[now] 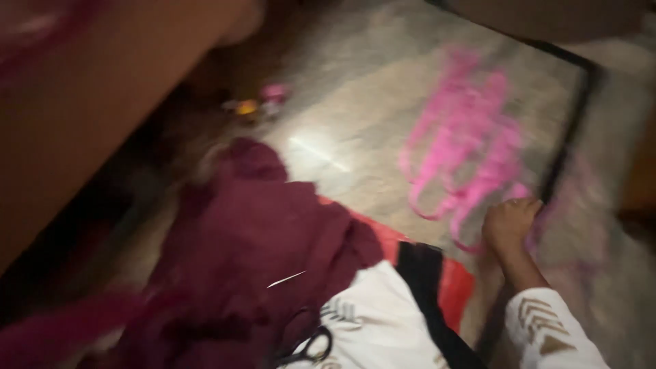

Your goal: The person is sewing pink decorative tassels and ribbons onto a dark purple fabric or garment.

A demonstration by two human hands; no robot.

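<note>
Your right hand is curling closed on the near end of the pink ribbon, whose loops are lying on the floor toward one o'clock. It is looking light, limp and tangle-prone, so I would be pinching a single strand near its end. Your left hand is not showing.

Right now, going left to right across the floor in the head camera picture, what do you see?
Maroon cloth → scissors → red sheet → pink ribbon strips → right hand touching the strips.
</note>
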